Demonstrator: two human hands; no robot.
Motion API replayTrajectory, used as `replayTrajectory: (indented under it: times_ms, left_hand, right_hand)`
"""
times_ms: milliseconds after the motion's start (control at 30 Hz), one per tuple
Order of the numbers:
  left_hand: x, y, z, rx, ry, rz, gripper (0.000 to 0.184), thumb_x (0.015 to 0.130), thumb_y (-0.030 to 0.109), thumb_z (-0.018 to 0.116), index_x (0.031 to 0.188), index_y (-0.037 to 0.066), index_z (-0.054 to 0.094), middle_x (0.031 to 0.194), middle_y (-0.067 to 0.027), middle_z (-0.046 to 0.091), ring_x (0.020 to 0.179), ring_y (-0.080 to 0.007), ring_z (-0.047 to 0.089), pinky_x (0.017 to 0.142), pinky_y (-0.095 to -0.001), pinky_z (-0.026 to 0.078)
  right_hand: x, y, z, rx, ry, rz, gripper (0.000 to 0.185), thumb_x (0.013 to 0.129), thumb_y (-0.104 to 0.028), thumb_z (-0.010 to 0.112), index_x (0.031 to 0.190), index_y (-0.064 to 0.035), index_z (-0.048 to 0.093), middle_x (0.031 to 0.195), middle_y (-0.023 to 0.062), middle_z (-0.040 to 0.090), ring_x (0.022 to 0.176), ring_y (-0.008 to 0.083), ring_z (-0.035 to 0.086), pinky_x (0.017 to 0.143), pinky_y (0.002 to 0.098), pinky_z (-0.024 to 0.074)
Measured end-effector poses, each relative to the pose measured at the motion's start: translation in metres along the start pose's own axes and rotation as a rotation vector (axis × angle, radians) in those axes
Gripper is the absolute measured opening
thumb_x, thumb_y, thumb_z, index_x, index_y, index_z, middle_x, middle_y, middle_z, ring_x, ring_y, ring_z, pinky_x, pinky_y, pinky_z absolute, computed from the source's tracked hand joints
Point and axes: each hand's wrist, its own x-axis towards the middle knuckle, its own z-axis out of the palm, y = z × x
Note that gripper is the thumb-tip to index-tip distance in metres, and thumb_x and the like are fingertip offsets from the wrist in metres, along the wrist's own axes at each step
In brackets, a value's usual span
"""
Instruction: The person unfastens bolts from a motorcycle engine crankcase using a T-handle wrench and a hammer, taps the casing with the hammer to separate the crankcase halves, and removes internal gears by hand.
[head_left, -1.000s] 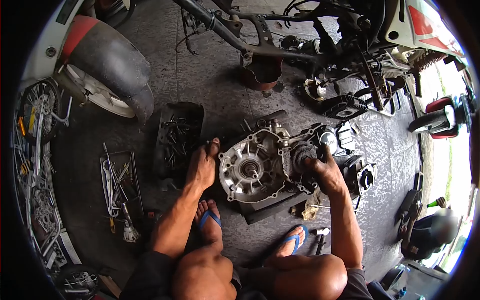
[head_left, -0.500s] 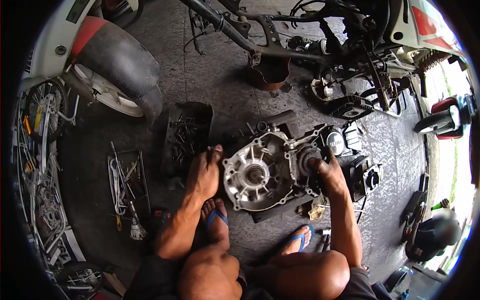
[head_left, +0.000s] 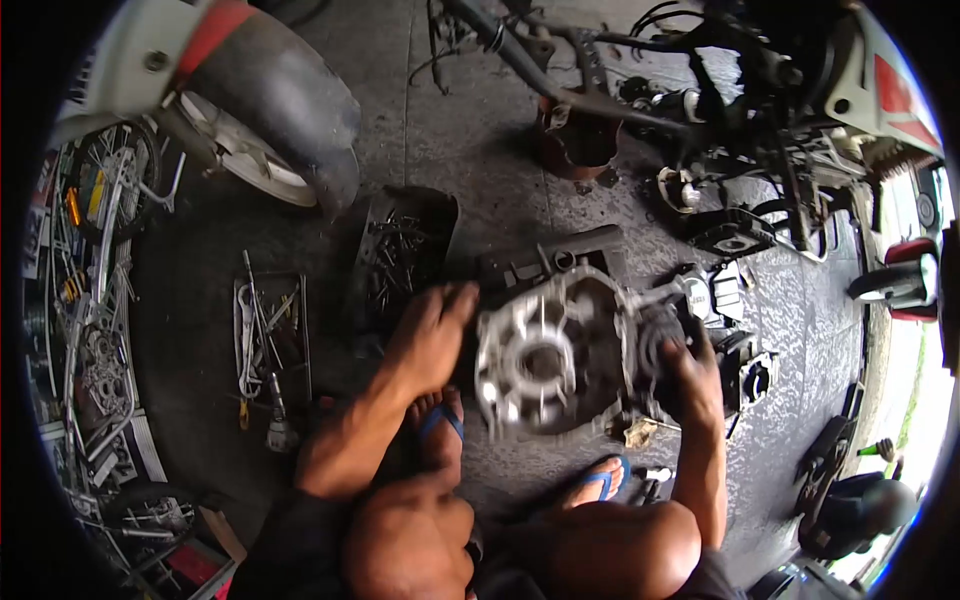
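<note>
A metal engine crankcase half (head_left: pixel 542 362), blurred by motion, is in front of me between my two hands. Its wide ribbed bowl has a round bore in the middle. My right hand (head_left: pixel 692 375) grips the narrower, dirty right end, its thumb lying over a dark round part (head_left: pixel 655 350). At the left rim is my left hand (head_left: pixel 435 335), back upward, its fingers curled toward the casing's upper left edge; their tips are partly hidden. A dark block-like part (head_left: pixel 590 248) lies just behind the casing.
Left are a tray of bolts (head_left: pixel 405 250) and a tool rack (head_left: pixel 272 330). A motorcycle frame (head_left: pixel 590 100) and rusty container (head_left: pixel 580 150) stand ahead. Engine covers (head_left: pixel 705 290) and a cylinder (head_left: pixel 752 375) sit right. Another person (head_left: pixel 850 510) is at far right.
My view has shifted, so the surroundings appear farther right. The crankcase half has come slightly toward me and tilted, with both hands moving along beside it. More of the block behind shows.
</note>
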Motion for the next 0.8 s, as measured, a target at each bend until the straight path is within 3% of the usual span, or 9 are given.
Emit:
replayTrajectory:
  times_ms: [100,200,267,300,333,400,600,667,800]
  left_hand:
    - [0.057,-0.092,0.024,0.247,0.131,0.476,0.053,0.102,0.044,0.042,0.125,0.000,0.060,0.118,-0.0271,0.063,0.091,-0.0405,0.068,0.088,-0.0422,0.052]
    - [-0.011,-0.040,0.021,0.002,-0.115,-0.309,0.056,0.100,0.046,0.042,0.130,0.001,0.057,0.118,-0.0243,0.065,0.101,-0.0363,0.067,0.095,-0.0416,0.049]
    - [0.056,-0.063,0.037,0.067,-0.142,0.064,0.056,0.098,0.047,0.045,0.125,-0.001,0.059,0.108,-0.0279,0.066,0.104,-0.0389,0.065,0.093,-0.0410,0.049]
    - [0.034,-0.063,0.045,0.304,0.112,0.471,0.047,0.098,0.039,0.047,0.118,0.000,0.062,0.105,-0.0303,0.065,0.104,-0.0432,0.062,0.090,-0.0435,0.048]
    - [0.037,-0.060,0.039,0.144,-0.010,-0.051,0.038,0.098,0.030,0.047,0.111,0.000,0.065,0.107,-0.0305,0.064,0.106,-0.0457,0.060,0.089,-0.0464,0.046]
    - [0.038,-0.057,0.039,0.170,-0.040,0.265,0.037,0.097,0.029,0.048,0.109,-0.001,0.065,0.105,-0.0303,0.064,0.106,-0.0453,0.061,0.088,-0.0459,0.047]
    - [0.013,-0.037,0.044,-0.141,-0.129,0.148,0.034,0.096,0.027,0.048,0.101,-0.002,0.067,0.089,-0.0208,0.068,0.088,-0.0268,0.067,0.079,-0.0356,0.049]
    - [-0.003,-0.054,0.064,-0.297,0.198,0.414,0.033,0.096,0.026,0.047,0.098,0.000,0.066,0.082,-0.0166,0.066,0.080,-0.0198,0.065,0.073,-0.0335,0.048]
    - [-0.010,-0.071,0.080,-0.100,0.109,0.821,0.027,0.090,0.019,0.049,0.097,-0.002,0.064,0.079,-0.0164,0.062,0.069,-0.0298,0.063,0.063,-0.0377,0.049]
  right_hand:
    - [0.029,0.010,0.000,-0.160,0.043,-0.411,0.085,0.083,-0.026,0.079,0.145,0.0087,0.032,0.093,0.0029,0.065,0.078,0.0079,0.058,0.078,0.0294,0.0510]
    - [0.017,0.014,-0.006,-0.087,0.012,-0.248,0.083,0.082,-0.025,0.080,0.142,0.0099,0.035,0.098,0.0054,0.064,0.080,0.0095,0.057,0.081,0.0294,0.0501]
    - [0.027,0.022,-0.008,-0.023,0.038,-0.279,0.077,0.084,-0.028,0.078,0.139,0.0081,0.039,0.107,0.0091,0.062,0.089,0.0139,0.057,0.082,0.0291,0.0493]
    - [0.022,0.026,-0.007,0.002,0.059,-0.278,0.072,0.086,-0.031,0.076,0.137,0.0064,0.042,0.114,0.0114,0.060,0.095,0.0170,0.057,0.083,0.0292,0.0489]
    - [0.017,0.019,-0.007,-0.020,0.014,-0.178,0.069,0.089,-0.036,0.072,0.137,0.0046,0.043,0.118,0.0128,0.059,0.103,0.0189,0.057,0.088,0.0310,0.0481]
    - [0.020,0.024,-0.009,-0.006,0.104,-0.191,0.068,0.092,-0.040,0.069,0.137,0.0050,0.045,0.119,0.0125,0.059,0.105,0.0193,0.056,0.089,0.0311,0.0470]
    - [0.029,0.029,-0.026,0.240,0.073,-0.467,0.059,0.102,-0.041,0.051,0.140,0.0037,0.046,0.132,0.0138,0.056,0.122,0.0218,0.054,0.105,0.0353,0.0411]
    - [0.033,0.028,-0.030,0.424,0.055,-0.499,0.055,0.103,-0.041,0.047,0.136,0.0035,0.050,0.127,0.0139,0.059,0.117,0.0217,0.056,0.102,0.0359,0.0429]
    - [0.057,0.036,-0.044,0.641,0.077,-0.336,0.047,0.105,-0.038,0.042,0.127,0.0007,0.058,0.110,0.0099,0.063,0.102,0.0195,0.059,0.095,0.0359,0.0465]
